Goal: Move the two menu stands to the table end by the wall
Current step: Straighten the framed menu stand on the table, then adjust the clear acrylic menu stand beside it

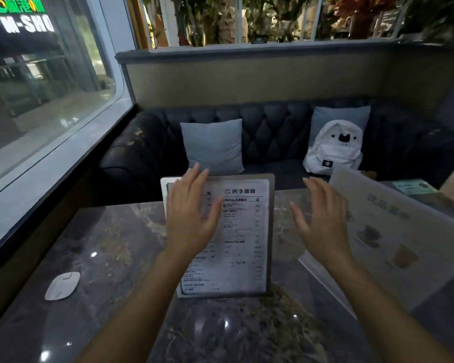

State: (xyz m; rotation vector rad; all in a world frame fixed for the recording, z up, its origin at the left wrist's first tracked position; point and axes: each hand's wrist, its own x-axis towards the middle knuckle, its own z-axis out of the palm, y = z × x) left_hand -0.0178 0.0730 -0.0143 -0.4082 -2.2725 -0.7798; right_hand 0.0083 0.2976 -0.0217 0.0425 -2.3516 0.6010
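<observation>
On the dark, glossy marble-patterned table (pixel 110 247) two menu stands wait near the middle: an upright metal-framed stand holding a white printed text menu (pixel 243 239) straight ahead, and a clear acrylic stand with a pale drinks menu showing cups (pixel 393 237) tilted off to the right. Both hands hang in the air with nothing held. The left hand (pixel 192 218) hovers in front of the printed menu's left half, its fingers (pixel 194 176) spread wide and reaching toward the top edge; whether it touches the sheet cannot be told. The right hand (pixel 323 224) floats in the gap between the two stands, fingers equally splayed, apart from either one. This looks like the reach before the first pickup, so neither stand has begun its trip. The wall with the big window (pixel 50 100) runs along the left, so that end seems the likely goal. Next, each hand would need to close on a stand's edge, lift it clear, and carry it leftward, minding the small white disc-shaped device (pixel 62 285) lying there.
</observation>
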